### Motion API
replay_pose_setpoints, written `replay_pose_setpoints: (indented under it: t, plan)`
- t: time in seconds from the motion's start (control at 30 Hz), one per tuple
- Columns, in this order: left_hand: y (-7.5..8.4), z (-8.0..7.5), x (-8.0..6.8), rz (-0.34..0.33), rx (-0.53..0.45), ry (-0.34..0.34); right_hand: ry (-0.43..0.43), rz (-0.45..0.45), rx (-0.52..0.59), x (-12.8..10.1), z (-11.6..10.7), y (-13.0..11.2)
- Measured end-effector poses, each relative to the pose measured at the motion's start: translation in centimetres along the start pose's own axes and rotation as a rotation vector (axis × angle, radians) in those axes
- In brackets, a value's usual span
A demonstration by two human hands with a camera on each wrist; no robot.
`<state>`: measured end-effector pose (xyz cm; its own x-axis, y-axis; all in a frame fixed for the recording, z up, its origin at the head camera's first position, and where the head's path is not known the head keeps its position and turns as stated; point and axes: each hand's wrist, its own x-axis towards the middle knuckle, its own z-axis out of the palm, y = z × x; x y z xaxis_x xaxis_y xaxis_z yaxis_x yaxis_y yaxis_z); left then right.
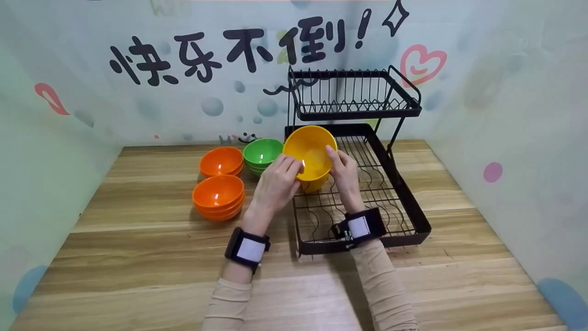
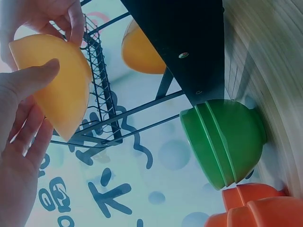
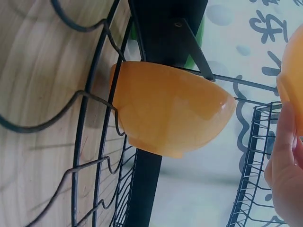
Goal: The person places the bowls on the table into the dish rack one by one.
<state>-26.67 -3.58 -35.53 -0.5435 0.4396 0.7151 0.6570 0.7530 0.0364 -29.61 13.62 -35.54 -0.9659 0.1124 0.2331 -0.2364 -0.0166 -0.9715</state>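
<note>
Both hands hold a yellow bowl by its rim, raised over the lower tier of a black dish rack. At the bowl's left side, my left hand curls its fingers over the rim; its thumb lies against the outer wall in the left wrist view. My right hand grips the opposite side, thumb inside the rim. Below the held bowl, a second yellow bowl stands on its side among the rack's wires, partly hidden in the head view.
Left of the rack stand stacked green bowls. Two stacks of orange bowls, one behind and one in front, are beside them on the wooden table. The rack's wire upper tier overhangs the back.
</note>
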Motion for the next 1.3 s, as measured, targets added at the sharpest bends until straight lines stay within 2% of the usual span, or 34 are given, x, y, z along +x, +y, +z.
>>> replay_pose_setpoints:
  t: [0.1, 0.23, 0.37, 0.6, 0.73, 0.87, 1.03, 1.3]
  plan:
    - [0.0, 0.0, -0.1, -0.05, -0.01, -0.019, 0.025, -0.023, -0.043, 0.1, -0.3, -0.1]
    - [0.0, 0.0, -0.3, -0.152, -0.033, -0.122, 0.068, -0.05, -0.117, 0.3, -0.8, -0.1]
    - [0.0, 0.0, -0.5, -0.265, -0.037, -0.27, 0.108, -0.06, -0.168, 0.4, -1.4, 0.0]
    - [0.2, 0.1, -0.8, -0.462, -0.061, -0.587, 0.19, -0.113, -0.264, 0.6, -2.1, 0.0]
    - [0.3, 0.3, -0.9, -0.526, -0.075, -0.694, 0.22, -0.138, -0.287, 0.7, -2.6, 0.0]
    - [0.3, 0.3, -0.8, -0.548, -0.097, -0.746, 0.257, -0.166, -0.312, 0.8, -3.1, 0.0]
    - [0.4, 0.4, -0.8, -0.533, -0.123, -0.778, 0.297, -0.214, -0.354, 1.0, -3.3, 0.1]
    - [0.7, 0.6, -0.8, -0.516, -0.139, -0.793, 0.34, -0.241, -0.388, 1.1, -3.7, 0.4]
